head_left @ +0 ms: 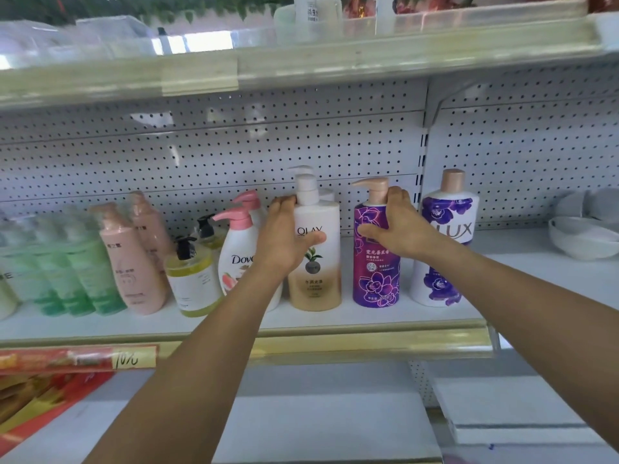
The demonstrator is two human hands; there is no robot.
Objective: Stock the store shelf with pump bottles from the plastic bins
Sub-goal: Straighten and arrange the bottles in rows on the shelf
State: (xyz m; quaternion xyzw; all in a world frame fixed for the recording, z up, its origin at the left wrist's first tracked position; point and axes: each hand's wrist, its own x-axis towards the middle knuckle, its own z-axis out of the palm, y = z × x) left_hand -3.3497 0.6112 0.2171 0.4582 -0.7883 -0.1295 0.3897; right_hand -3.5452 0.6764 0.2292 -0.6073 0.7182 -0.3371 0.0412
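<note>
Two bare forearms are stretched toward the shelf [335, 336]. The Olay bottle [316, 259] is gripped by the left hand [284, 239], fingers curled round it. The purple pump bottle [375, 262] is gripped near its neck by the right hand [398, 226].

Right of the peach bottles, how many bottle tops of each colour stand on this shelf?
Black tops: 2
Pink tops: 2
White tops: 2
Rose-gold tops: 2
Total: 8

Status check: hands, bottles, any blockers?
Left hand grips Olay bottle. Right hand grips purple pump bottle. Both upright on shelf. Nothing blocking.
</note>
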